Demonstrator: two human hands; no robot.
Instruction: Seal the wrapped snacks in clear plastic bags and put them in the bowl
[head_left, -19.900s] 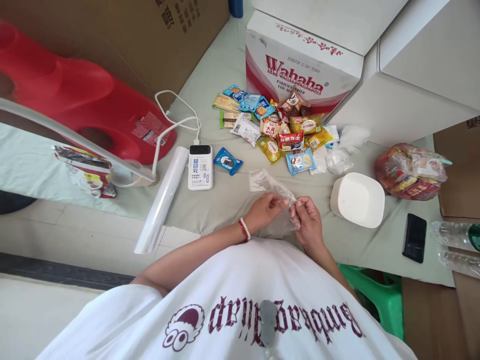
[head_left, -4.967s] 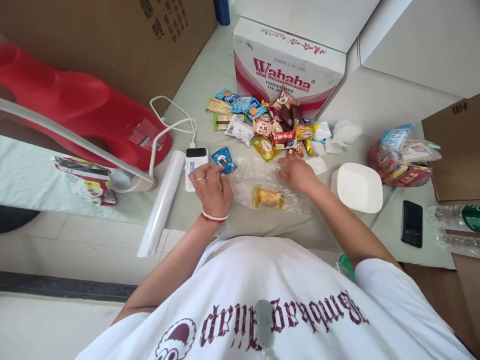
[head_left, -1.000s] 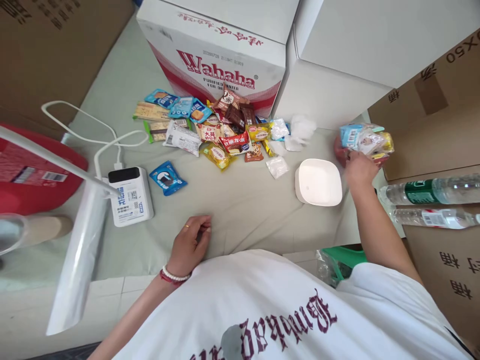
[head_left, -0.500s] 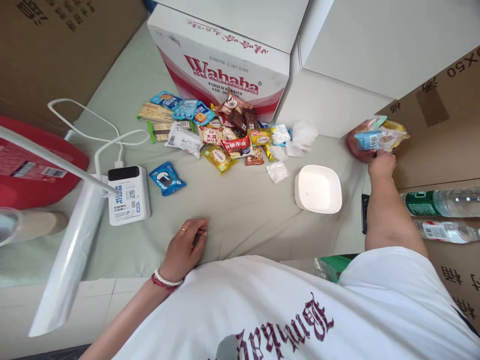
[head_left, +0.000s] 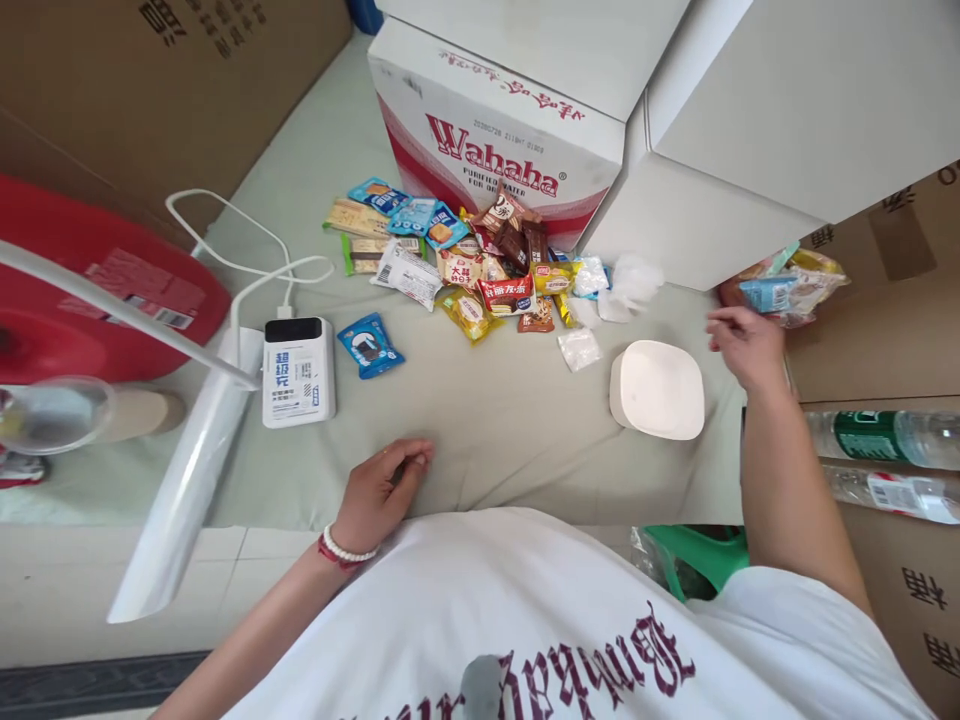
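My left hand [head_left: 382, 488] rests at the table's front edge, its fingers loosely curled together and nothing visible in them. My right hand [head_left: 748, 345] hovers beside the table's right end, fingers partly spread and holding nothing that I can see. Just beyond it lie a clear-and-blue snack bag [head_left: 769, 293] and other packets, in a reddish container that is mostly hidden. A white square bowl [head_left: 657, 390] stands to the left of my right hand. A blue cookie packet [head_left: 370, 346] lies apart from the heap of wrapped snacks [head_left: 469, 265].
A Wahaha water carton [head_left: 495, 140] stands behind the snacks, with white boxes [head_left: 750, 110] to its right. Crumpled clear wrappers [head_left: 630, 285] lie near the bowl. At left are a power bank [head_left: 298, 375], a lamp, a plastic cup [head_left: 64, 415] and a red container [head_left: 97, 280].
My right hand has come away from the snack bag at the right and its fingers have loosened. The view has shifted slightly left; my left hand stays put.
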